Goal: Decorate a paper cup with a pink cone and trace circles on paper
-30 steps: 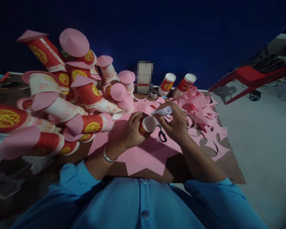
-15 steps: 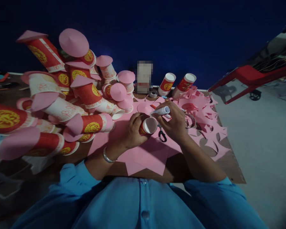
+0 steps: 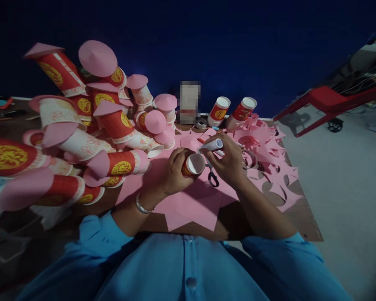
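Note:
My left hand (image 3: 176,171) is wrapped round a red paper cup (image 3: 195,164), whose white open end tilts up towards me. In my right hand (image 3: 230,161) is a slim white glue bottle (image 3: 213,145), its blunt end facing me and its narrow tip pointing left at the cup's far rim. I cannot make out whether the tip touches the rim. Black-handled scissors (image 3: 213,179) lie between my hands on pink paper sheets (image 3: 188,209). Just beyond the cup lies a pink paper cone (image 3: 189,141).
Many red and white cup lanterns with pink cone tops (image 3: 119,121) crowd the left side. Two cup stacks (image 3: 219,111) stand at the back, near a tape roll (image 3: 201,123). Cut pink scraps (image 3: 263,146) cover the right side. A red stool (image 3: 326,100) stands beyond the table.
The cup in my left hand has shifted slightly left and tipped a little. My right hand keeps the glue bottle at its rim, almost unmoved.

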A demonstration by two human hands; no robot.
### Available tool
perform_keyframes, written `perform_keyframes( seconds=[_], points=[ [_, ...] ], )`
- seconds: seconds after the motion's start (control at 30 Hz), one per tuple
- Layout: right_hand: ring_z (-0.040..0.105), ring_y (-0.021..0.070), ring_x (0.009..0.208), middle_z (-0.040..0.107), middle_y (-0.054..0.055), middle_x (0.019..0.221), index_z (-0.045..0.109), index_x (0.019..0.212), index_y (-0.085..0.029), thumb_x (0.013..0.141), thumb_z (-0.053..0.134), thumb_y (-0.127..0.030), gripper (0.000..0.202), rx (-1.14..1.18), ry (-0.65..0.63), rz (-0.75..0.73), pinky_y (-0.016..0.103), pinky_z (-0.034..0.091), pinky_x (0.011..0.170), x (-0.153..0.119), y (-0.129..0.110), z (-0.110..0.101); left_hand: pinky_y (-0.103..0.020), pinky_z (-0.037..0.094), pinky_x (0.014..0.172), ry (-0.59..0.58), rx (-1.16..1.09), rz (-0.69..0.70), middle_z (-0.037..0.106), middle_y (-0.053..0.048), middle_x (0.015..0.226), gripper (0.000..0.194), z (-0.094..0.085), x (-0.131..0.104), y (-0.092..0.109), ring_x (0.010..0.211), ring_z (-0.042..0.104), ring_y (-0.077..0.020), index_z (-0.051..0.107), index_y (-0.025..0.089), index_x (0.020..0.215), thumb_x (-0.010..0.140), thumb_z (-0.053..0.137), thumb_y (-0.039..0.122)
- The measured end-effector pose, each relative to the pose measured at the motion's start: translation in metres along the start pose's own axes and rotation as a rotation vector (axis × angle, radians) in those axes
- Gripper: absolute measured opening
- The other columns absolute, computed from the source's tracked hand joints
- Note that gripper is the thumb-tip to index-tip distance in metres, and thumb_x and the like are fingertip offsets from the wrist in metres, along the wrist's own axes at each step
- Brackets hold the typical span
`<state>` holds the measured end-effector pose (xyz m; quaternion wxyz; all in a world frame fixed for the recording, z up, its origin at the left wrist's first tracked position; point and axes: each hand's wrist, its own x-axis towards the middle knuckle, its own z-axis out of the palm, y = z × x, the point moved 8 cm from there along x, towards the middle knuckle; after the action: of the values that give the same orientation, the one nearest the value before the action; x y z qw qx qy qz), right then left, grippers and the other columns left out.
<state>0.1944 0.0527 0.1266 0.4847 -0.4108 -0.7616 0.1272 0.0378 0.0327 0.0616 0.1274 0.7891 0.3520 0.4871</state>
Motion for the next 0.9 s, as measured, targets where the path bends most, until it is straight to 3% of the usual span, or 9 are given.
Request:
perform_keyframes(
  seconds=[0.17,0.3,0.4,0.63,0.77,0.9],
  points=[
    [0.066,0.0164,0.079,0.071,0.002,0.092,0.070,0.093,-0.024,0.092,0.079,-0.041,0.019,0.246,0.084,0.239,0.030,0.057,0.069,-0.003,0.037,0.006,-0.051,0.058,0.104,-0.003,-0.131,-0.036,0.066,-0.010,0.124,0.063,-0.002,0.000,-0.001,0.117,0.067,-0.0294,0.053,0.024,0.133,0.080,0.088,0.028],
    [0.068,0.0145,0.076,0.070,-0.002,0.089,0.069,0.097,-0.026,0.079,0.090,-0.051,0.037,0.584,0.216,0.477,0.028,0.060,0.068,-0.008,0.073,0.009,-0.054,0.055,0.108,0.036,-0.177,-0.118,0.066,-0.010,0.125,0.066,-0.006,0.001,-0.008,0.120,0.066,-0.0301,0.056,0.024,0.131,0.078,0.093,0.033],
    [0.071,0.0140,0.072,0.071,-0.004,0.084,0.067,0.098,-0.026,0.071,0.095,-0.050,0.046,0.756,0.267,0.574,0.027,0.060,0.066,-0.008,0.087,0.009,-0.051,0.058,0.105,0.015,-0.200,-0.223,0.068,-0.010,0.124,0.061,-0.004,0.000,-0.013,0.118,0.068,-0.0290,0.057,0.024,0.128,0.079,0.091,0.031],
    [0.069,0.0125,0.064,0.067,-0.007,0.072,0.065,0.091,-0.026,0.066,0.099,-0.049,0.048,0.912,0.212,0.590,0.024,0.056,0.058,-0.005,0.074,-0.010,-0.042,0.062,0.093,-0.013,-0.210,-0.380,0.070,-0.007,0.118,0.055,-0.012,-0.017,-0.021,0.106,0.072,-0.0248,0.052,0.024,0.125,0.080,0.083,0.029],
    [0.056,0.0088,0.051,0.061,-0.007,0.065,0.065,0.082,-0.022,0.069,0.096,-0.058,0.049,0.935,0.190,0.632,0.022,0.047,0.047,-0.023,0.063,-0.016,-0.043,0.061,0.096,-0.140,-0.185,-0.427,0.071,-0.007,0.122,0.056,-0.010,-0.040,-0.024,0.111,0.072,-0.0256,0.054,0.027,0.126,0.080,0.085,0.030],
    [0.048,0.0073,0.049,0.053,-0.008,0.062,0.065,0.083,-0.021,0.069,0.095,-0.060,0.051,0.980,0.159,0.731,0.021,0.042,0.044,-0.049,0.057,-0.006,-0.046,0.059,0.101,-0.152,-0.085,-0.419,0.072,-0.009,0.124,0.059,-0.016,-0.052,-0.025,0.116,0.071,-0.0274,0.061,0.023,0.123,0.073,0.091,0.030]
  ],
)
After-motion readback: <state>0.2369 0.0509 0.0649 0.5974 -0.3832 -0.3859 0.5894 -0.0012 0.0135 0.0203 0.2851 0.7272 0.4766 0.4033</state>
